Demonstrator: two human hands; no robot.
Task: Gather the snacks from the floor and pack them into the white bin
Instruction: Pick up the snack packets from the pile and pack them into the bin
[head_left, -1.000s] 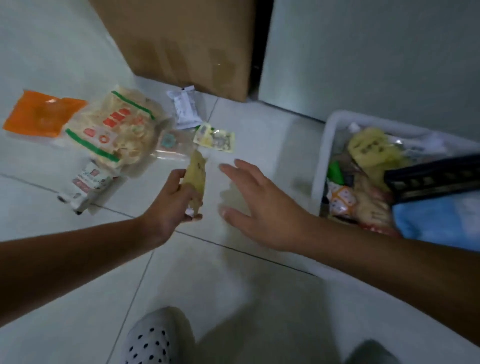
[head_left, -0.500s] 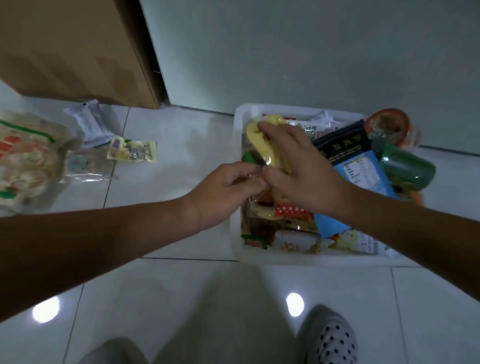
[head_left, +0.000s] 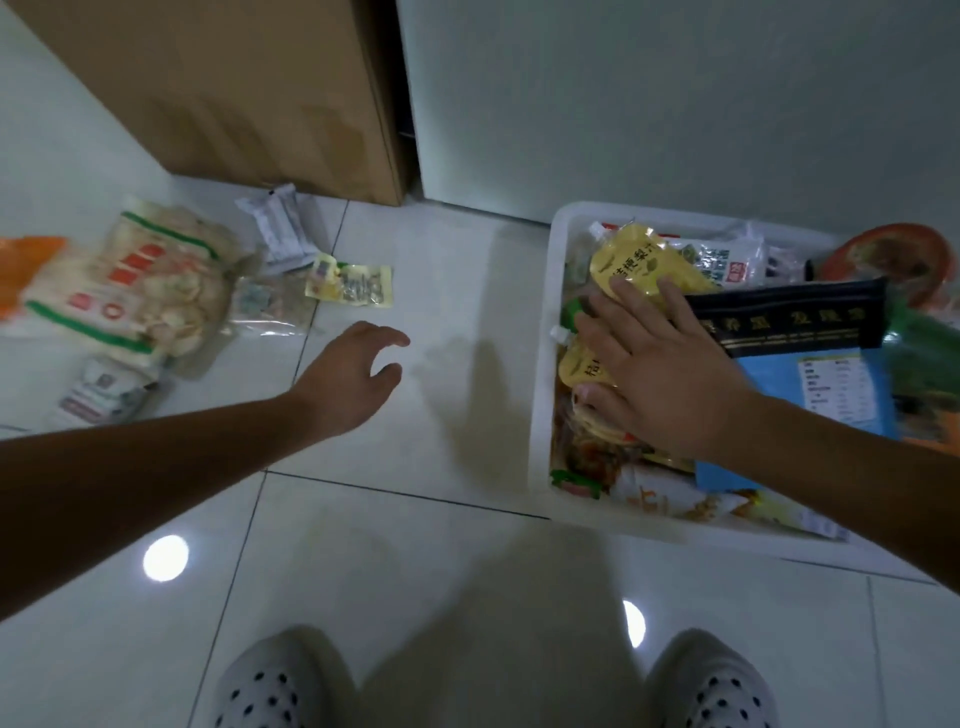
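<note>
Beyond the empty, loosely curled left hand (head_left: 358, 374), the small yellow packet (head_left: 349, 283) lies flat toward the floor's far-left edge, nearer it than the flat right hand (head_left: 670, 379).

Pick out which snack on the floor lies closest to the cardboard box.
The small white packet, right at the foot of the cardboard box. The yellow packet, the green-striped snack bag and the orange pack lie farther out on the tiles.
</note>
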